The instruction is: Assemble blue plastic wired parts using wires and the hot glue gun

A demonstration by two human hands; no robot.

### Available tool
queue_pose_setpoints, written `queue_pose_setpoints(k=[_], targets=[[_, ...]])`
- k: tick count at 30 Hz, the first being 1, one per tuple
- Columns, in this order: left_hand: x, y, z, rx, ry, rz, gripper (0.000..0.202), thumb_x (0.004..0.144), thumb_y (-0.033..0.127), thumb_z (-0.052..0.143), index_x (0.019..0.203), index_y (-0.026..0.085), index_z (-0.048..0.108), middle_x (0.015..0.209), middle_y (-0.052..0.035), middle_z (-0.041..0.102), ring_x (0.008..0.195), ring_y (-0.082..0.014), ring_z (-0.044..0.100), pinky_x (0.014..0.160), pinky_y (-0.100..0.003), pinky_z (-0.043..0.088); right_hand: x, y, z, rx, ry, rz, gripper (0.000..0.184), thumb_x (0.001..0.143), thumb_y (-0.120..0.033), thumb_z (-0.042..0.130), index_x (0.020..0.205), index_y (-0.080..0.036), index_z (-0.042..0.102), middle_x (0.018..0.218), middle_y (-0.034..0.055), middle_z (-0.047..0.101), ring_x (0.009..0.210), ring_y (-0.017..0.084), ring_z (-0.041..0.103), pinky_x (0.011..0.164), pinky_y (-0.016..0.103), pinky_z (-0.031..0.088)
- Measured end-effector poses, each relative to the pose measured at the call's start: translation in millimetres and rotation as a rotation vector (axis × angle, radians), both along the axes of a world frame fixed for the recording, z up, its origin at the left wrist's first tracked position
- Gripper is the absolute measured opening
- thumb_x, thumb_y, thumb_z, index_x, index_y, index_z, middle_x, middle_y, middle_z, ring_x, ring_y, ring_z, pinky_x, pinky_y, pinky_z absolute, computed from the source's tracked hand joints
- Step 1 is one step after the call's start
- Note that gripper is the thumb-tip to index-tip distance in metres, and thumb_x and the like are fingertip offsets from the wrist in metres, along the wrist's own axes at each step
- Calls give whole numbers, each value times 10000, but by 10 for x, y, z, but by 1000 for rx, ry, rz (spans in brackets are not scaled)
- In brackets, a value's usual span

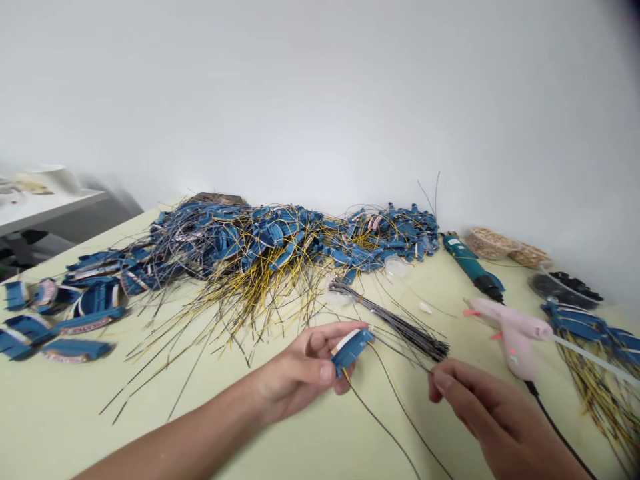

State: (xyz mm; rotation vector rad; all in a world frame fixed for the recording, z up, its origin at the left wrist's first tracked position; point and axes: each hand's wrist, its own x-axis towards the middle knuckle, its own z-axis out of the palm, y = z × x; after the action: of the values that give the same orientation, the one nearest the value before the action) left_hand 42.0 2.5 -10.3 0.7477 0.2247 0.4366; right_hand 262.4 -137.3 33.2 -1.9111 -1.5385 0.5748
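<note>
My left hand [303,367] is closed around a small curved blue plastic piece [354,350] with a whitish strip along its upper side. Two thin wires, yellow near the piece and dark farther out, trail from it toward the lower right. My right hand [480,407] is pinched at the end of a thin dark wire, whose other end runs toward the blue piece. Just beyond that hand lies a bundle of dark wires [395,323], tied near its far end. Whether the pinched wire joins the blue piece cannot be seen clearly.
A large heap of wired blue pieces [280,233] spans the table's back. Loose blue pieces [75,350] lie at left. On the right are a pink glue gun [515,327], a teal heat-gun-like tool [470,263], a tub of black parts [565,290] and more wired pieces [595,333].
</note>
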Motion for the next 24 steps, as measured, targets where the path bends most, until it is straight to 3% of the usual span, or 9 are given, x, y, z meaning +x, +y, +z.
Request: queue_pose_setpoints(k=[2, 4, 10, 15, 24], targets=[[-4, -13, -10, -17, -13, 14, 752, 589, 356, 893, 1270, 167, 636, 1027, -85, 598, 698, -109, 516, 628, -244, 416, -33, 19, -7, -14, 59, -19, 437, 925, -561, 411, 680, -259, 612, 525, -29, 534, 431, 127, 467, 393, 208, 397], [-3, -24, -19, -27, -26, 31, 743, 628, 382, 870, 1298, 191, 610, 986, -69, 587, 718, -128, 526, 631, -255, 413, -75, 45, -26, -14, 90, -58, 437, 919, -563, 420, 675, -252, 608, 536, -32, 523, 440, 119, 437, 391, 208, 364], [29, -28, -63, 38, -7, 119, 805, 691, 483, 818, 1386, 227, 502, 900, -43, 561, 682, -136, 518, 586, -253, 362, -178, 107, -112, -17, 67, -66, 429, 935, -520, 389, 675, -242, 588, 586, -30, 550, 573, 142, 524, 540, 220, 426], [9, -16, -92, 183, 53, 153, 835, 692, 540, 797, 1401, 243, 473, 1022, -61, 561, 705, -130, 513, 590, -254, 334, -118, 111, -168, -35, 9, -23, 450, 945, -542, 374, 699, -241, 600, 626, -13, 609, 623, 160, 607, 528, 213, 450], [-16, 15, -102, 225, 129, 160, 839, 675, 586, 782, 1392, 279, 472, 1061, -41, 551, 775, -145, 483, 664, -273, 319, -15, 121, -241, -70, -25, 76, 475, 974, -525, 325, 706, -237, 592, 626, -7, 622, 614, 154, 631, 552, 200, 492]])
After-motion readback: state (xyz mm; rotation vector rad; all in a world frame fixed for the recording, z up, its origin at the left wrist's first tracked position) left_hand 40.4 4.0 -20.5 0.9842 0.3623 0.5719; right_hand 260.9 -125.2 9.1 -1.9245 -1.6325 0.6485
